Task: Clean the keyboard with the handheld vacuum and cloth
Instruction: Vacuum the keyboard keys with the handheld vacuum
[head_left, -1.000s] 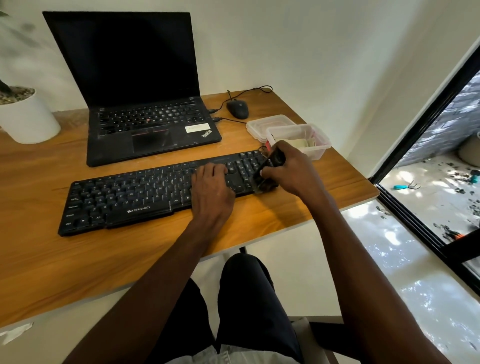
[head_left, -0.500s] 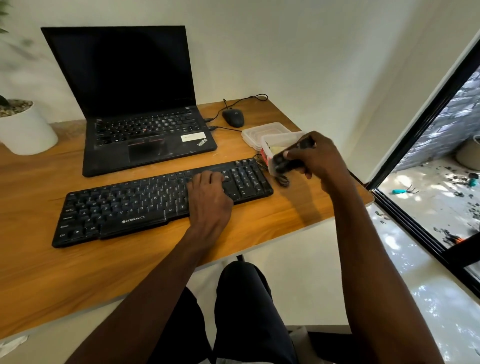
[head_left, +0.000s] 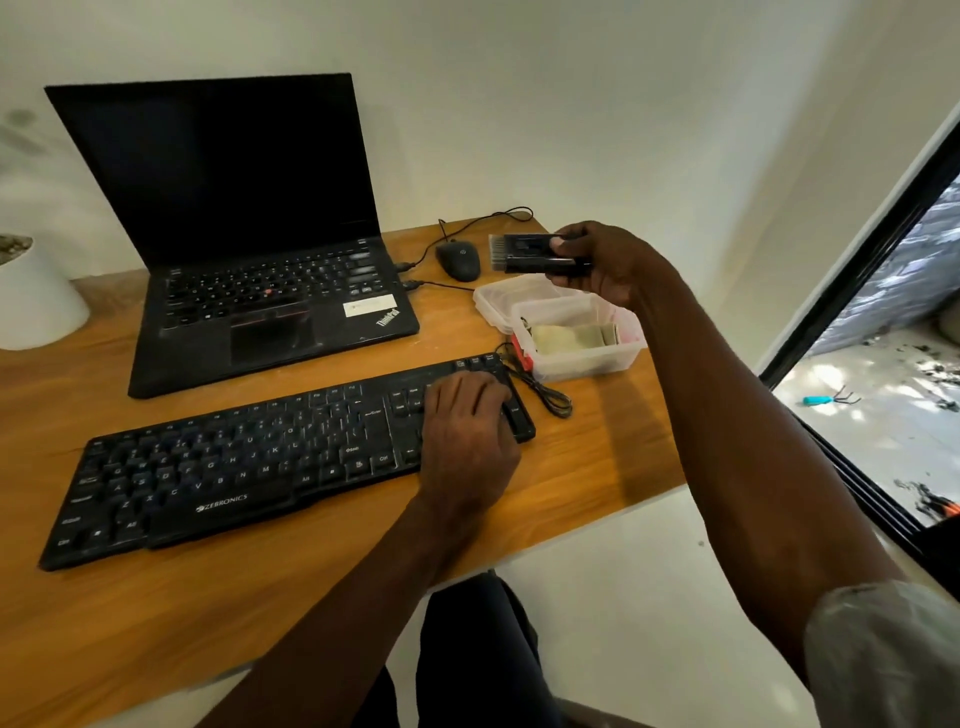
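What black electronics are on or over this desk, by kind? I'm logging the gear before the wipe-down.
Laptop: 1
Keyboard: 1, left hand resting on its right end
Mouse: 1
Handheld vacuum: 1, held in the right hand above the clear tub
Total: 4

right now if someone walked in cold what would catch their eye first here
Probably the right hand, raised above the open plastic container at the desk's right end and gripping the small black handheld vacuum, brush end pointing left. Next, the left hand lying flat on the right end of the black keyboard, with the dark-screened laptop behind it.
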